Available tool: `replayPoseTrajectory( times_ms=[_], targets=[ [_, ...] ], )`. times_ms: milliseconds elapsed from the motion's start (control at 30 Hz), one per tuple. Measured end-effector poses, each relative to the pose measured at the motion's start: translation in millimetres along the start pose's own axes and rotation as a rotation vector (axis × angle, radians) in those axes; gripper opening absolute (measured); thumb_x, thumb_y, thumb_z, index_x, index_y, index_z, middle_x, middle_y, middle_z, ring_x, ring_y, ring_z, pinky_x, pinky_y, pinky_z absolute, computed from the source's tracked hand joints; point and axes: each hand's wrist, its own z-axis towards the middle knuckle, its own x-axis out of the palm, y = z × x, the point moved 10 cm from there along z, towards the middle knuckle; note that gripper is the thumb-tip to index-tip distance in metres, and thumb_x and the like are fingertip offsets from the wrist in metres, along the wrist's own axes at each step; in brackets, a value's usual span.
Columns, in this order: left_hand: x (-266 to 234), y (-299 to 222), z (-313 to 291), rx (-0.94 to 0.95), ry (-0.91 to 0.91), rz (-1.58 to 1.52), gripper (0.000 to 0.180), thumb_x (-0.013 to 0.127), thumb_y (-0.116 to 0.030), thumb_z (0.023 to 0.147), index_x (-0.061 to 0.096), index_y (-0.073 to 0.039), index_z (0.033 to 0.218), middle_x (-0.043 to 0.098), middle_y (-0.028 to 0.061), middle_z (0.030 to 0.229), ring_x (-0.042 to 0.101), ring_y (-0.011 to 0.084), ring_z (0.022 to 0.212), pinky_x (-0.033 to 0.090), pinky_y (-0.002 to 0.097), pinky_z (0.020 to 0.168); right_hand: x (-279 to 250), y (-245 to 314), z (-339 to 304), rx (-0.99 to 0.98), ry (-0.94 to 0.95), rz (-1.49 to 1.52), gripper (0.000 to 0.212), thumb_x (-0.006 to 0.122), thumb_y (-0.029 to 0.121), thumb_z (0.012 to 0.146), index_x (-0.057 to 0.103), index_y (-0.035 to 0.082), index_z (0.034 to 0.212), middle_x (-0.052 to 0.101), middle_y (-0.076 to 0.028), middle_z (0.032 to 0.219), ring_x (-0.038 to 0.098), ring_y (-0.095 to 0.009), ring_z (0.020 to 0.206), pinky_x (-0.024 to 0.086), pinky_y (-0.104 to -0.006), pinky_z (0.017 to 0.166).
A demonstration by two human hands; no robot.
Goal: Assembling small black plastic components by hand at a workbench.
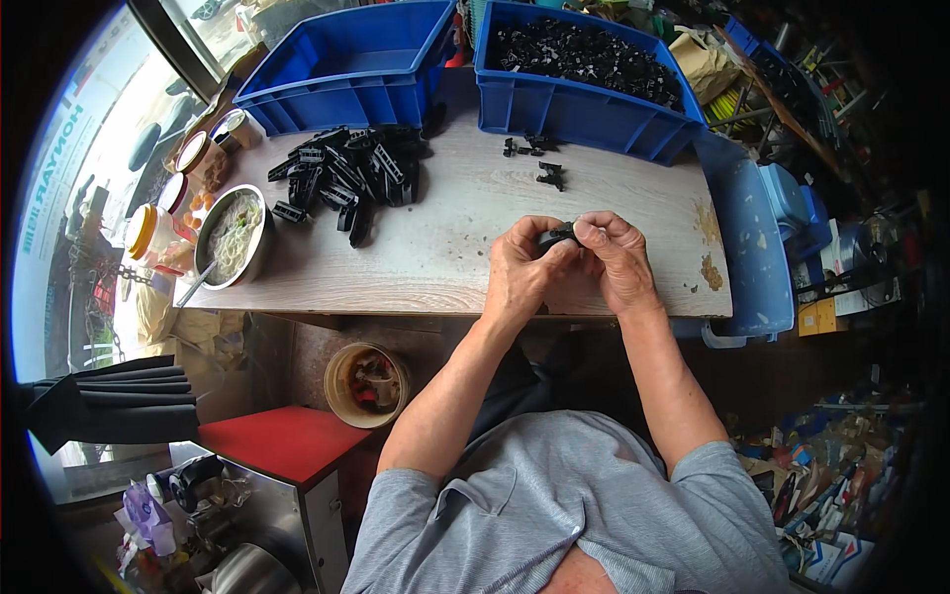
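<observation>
Over the near edge of the table my left hand (526, 265) is closed around a small black plastic part (556, 236). My right hand (618, 259) meets it from the other side, its thumb and fingers pinched at the part's right end. The fingers cover much of the part, so its full shape is hidden. Beyond my hands a few small black clip-like pieces (551, 176) lie loose on the tabletop. To the left is a heap of longer black plastic parts (341, 178), piled at odd angles.
At the back stand a blue bin (336, 94) and another blue bin (584, 124) full of small black pieces. A metal bowl of noodles (235, 238) with a spoon sits at the left by several jars (158, 233). Below the table is a round waste bucket (341, 401).
</observation>
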Motion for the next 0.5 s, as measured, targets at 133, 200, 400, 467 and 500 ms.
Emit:
replayPoseTrajectory(
  times_ms=[133,200,400,467,500],
  targets=[
    [-2,-6,-1,-0.06,-0.075,-0.016,0.018,0.071,-0.008,0.087,0.064,0.005,0.098,0.067,0.0055,0.081,0.06,0.0071,0.067,0.05,0.0209,0.062,-6,-7,3,0.008,0.013,0.003,0.014,0.074,0.02,0.088,0.069,0.009,0.095,0.064,0.002,0.075,0.054,-0.005,0.057,0.042,-0.0183,0.054],
    [-5,-1,0,-0.12,-0.108,-0.027,0.017,0.07,-0.009,0.087,0.065,0.005,0.096,0.067,0.0059,0.081,0.06,0.0074,0.066,0.051,0.0215,0.063,-6,-7,2,0.014,0.005,-0.043,0.017,0.074,0.023,0.088,0.068,0.008,0.095,0.064,0.001,0.074,0.053,-0.006,0.055,0.042,-0.0188,0.053],
    [-11,-1,-2,-0.123,-0.177,-0.099,0.014,0.068,-0.009,0.087,0.065,0.005,0.09,0.066,0.0067,0.078,0.06,0.0087,0.061,0.052,0.0218,0.056,4,3,0,0.084,-0.011,-0.202,0.031,0.072,0.037,0.088,0.065,0.007,0.088,0.057,0.002,0.065,0.05,-0.006,0.051,0.041,-0.0209,0.049],
    [-16,-4,-4,-0.082,-0.208,-0.105,0.011,0.067,-0.009,0.088,0.065,0.002,0.089,0.065,0.0065,0.076,0.061,0.0106,0.06,0.053,0.0233,0.056,6,-1,0,0.129,0.005,-0.216,0.034,0.071,0.041,0.087,0.064,0.007,0.085,0.054,0.003,0.063,0.048,-0.006,0.049,0.039,-0.0216,0.046],
    [-16,-4,-5,-0.079,-0.209,-0.104,0.011,0.067,-0.009,0.088,0.065,0.002,0.089,0.065,0.0065,0.076,0.061,0.0106,0.06,0.053,0.0233,0.056,9,-3,0,0.148,0.048,-0.212,0.035,0.071,0.041,0.088,0.062,0.008,0.081,0.051,0.004,0.061,0.047,-0.006,0.048,0.038,-0.0219,0.044]
  ],
)
